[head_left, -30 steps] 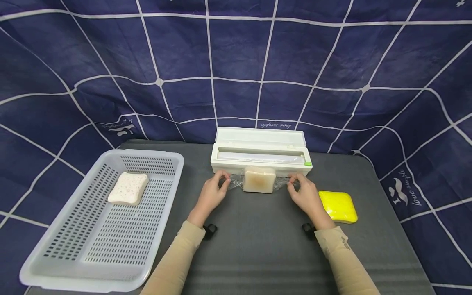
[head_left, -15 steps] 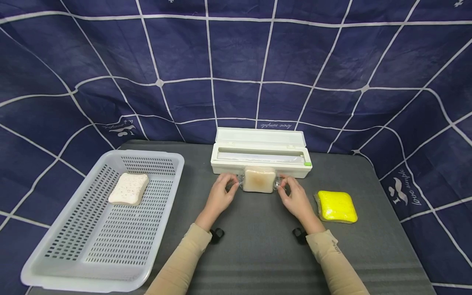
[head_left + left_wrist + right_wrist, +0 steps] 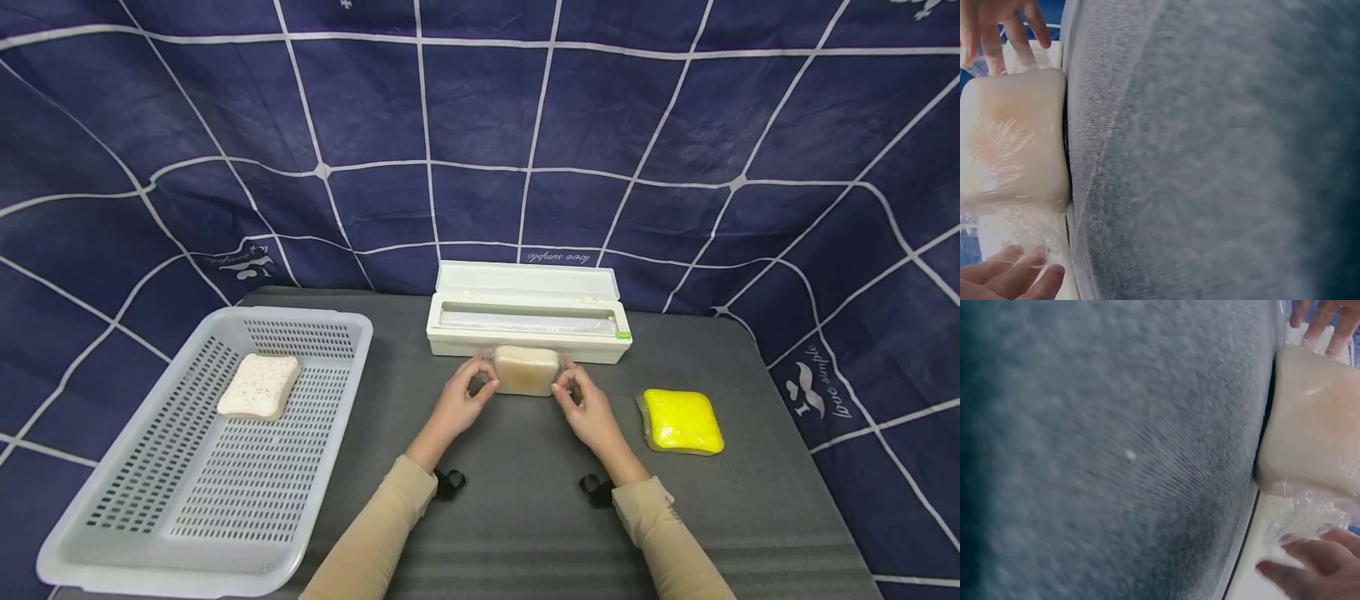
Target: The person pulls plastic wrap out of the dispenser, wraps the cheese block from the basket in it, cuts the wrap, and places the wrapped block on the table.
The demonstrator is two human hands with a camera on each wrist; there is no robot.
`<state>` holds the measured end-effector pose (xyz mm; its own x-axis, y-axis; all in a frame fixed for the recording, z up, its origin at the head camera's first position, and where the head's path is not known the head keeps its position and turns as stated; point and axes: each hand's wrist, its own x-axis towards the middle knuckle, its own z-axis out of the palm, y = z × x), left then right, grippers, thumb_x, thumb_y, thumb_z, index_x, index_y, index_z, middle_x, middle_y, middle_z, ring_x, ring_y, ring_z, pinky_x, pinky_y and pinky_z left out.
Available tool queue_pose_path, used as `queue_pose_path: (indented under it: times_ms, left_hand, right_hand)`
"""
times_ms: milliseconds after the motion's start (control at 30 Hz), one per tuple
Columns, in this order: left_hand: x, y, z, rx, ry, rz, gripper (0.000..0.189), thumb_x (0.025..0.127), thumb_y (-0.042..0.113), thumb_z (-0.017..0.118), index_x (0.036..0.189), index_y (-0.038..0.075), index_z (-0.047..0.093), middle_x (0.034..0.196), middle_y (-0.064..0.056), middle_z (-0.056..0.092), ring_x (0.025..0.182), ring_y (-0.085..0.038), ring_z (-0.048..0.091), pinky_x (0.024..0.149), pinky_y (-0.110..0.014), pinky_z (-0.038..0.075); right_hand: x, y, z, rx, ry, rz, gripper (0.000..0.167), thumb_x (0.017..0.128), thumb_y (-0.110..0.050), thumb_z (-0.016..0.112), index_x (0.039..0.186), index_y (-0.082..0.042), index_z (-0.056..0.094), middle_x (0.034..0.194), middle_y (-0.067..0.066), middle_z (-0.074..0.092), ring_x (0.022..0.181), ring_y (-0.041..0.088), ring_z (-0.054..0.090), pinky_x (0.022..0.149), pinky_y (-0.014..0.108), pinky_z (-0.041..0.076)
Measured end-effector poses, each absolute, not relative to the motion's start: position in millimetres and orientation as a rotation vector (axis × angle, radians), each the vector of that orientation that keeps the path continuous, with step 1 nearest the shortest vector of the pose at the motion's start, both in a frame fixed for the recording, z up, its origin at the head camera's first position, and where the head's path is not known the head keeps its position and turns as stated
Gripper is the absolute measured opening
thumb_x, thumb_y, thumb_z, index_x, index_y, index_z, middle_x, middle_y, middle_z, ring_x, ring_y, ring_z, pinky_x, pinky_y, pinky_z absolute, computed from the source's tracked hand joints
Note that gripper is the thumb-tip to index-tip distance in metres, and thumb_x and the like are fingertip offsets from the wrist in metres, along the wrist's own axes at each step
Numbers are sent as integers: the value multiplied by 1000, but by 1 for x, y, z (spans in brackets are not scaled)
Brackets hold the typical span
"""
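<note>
A pale bread slice (image 3: 527, 370) with a browned middle stands between the two hands, in front of a white cling film dispenser (image 3: 528, 337). Clear cling film (image 3: 1007, 147) covers it and sticks out crumpled at both sides. My left hand (image 3: 459, 400) holds the film at the slice's left side, thumb and fingers bent toward each other. On the other side my right hand (image 3: 587, 408) holds the film end in the same way. In the right wrist view, fingertips touch the bunched film (image 3: 1304, 519). The slice's underside is hidden.
At the left stands a pale plastic basket (image 3: 348, 400) holding a speckled white bread slice (image 3: 260, 386). A yellow-topped slice in film (image 3: 682, 421) lies right of the right hand. The dispenser's lid (image 3: 527, 281) is raised, against a blue checked cloth (image 3: 480, 200).
Both hands have come inward, from the outstretched film ends to close beside the bread slice, and the film ends have bunched up. The slice now looks tipped slightly.
</note>
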<state>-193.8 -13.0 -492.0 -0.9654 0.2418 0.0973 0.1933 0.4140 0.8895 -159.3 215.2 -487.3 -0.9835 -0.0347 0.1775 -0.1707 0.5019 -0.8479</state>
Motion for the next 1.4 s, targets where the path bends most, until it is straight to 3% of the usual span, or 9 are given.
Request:
queue_pose_path:
  times_ms: [133,233,367,533,600,733,833,1033,1400]
  left_hand:
    - [-187,-12,-490,386,2629,1591,7,96,20,64,93,18,59,152,-19,42,144,-39,35,110,-61,35]
    - [-181,-11,-488,377,2641,1573,7,96,20,64,93,19,58,150,-17,46,140,-38,42,104,-58,42]
    - [-175,-7,-488,392,2650,1577,8,96,18,65,94,18,57,134,-12,60,121,-32,58,97,-51,49]
    - [-170,-3,-489,421,2634,1612,7,96,16,65,96,16,57,106,-7,64,98,-26,58,96,-49,50]
    - [-169,-3,-488,429,2620,1631,7,96,16,64,99,15,57,100,-9,62,96,-25,58,96,-49,51]
    - [-168,-6,-484,431,2588,1648,7,98,16,61,103,13,56,103,-11,66,107,-27,64,97,-47,52]
    - [-166,-10,-476,432,2599,1617,8,99,18,59,104,13,54,107,-11,71,109,-28,68,89,-42,56]
    - [-162,-19,-454,294,2574,1527,7,100,20,57,104,16,53,86,-11,74,58,-16,56,51,-27,42]
    - [-157,-30,-449,66,2426,1462,11,100,14,56,106,5,53,96,-22,73,61,-17,70,60,-38,60]
  right_hand:
    - [-154,212,-486,177,-2687,1321,14,99,-19,60,98,-10,49,130,27,59,82,32,63,71,41,50]
    - [-150,209,-485,181,-2722,1263,13,99,-20,59,99,-12,49,127,28,59,80,31,63,68,41,47]
    - [-146,205,-485,174,-2730,1260,12,99,-18,59,100,-11,48,146,30,45,114,45,61,78,52,49]
    - [-144,201,-484,151,-2732,1275,12,100,-17,58,101,-11,47,103,25,63,71,25,54,64,36,44]
    - [-144,200,-483,148,-2734,1290,12,100,-18,57,102,-11,47,78,13,54,63,16,46,59,30,41]
    - [-144,200,-477,116,-2744,1344,11,101,-16,56,102,-10,47,66,2,44,53,9,37,52,23,34]
    - [-143,201,-470,79,-2754,1361,10,101,-15,56,102,-10,47,70,3,51,53,7,40,52,23,36]
    - [-139,204,-458,-4,-2832,1299,10,102,-17,53,103,-10,46,73,6,56,58,12,45,55,26,38]
    - [-127,207,-452,-158,-3011,1363,15,105,-18,47,104,-4,43,79,15,63,68,24,72,54,29,39]
